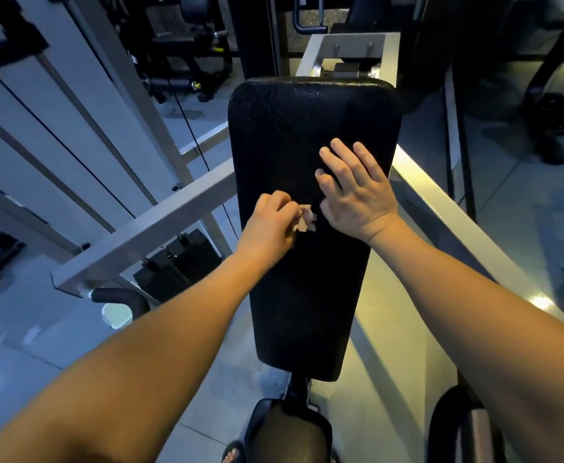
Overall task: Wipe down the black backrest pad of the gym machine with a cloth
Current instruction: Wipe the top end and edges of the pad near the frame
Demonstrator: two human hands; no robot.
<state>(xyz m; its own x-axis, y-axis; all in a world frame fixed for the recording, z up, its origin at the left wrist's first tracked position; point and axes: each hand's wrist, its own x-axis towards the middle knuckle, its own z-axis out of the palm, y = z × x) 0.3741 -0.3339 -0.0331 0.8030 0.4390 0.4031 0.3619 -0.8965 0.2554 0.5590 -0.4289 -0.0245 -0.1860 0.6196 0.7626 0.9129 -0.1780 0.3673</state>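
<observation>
Cloth is showing as a small, pale, crumpled scrap, probably light and limp, best kept bunched under the fingertips. The left hand is pinching it against the middle of the black backrest pad, whose pebbled skin is likely firm and grippy. The right hand is resting flat just beside it, fingers spread, holding nothing.
</observation>
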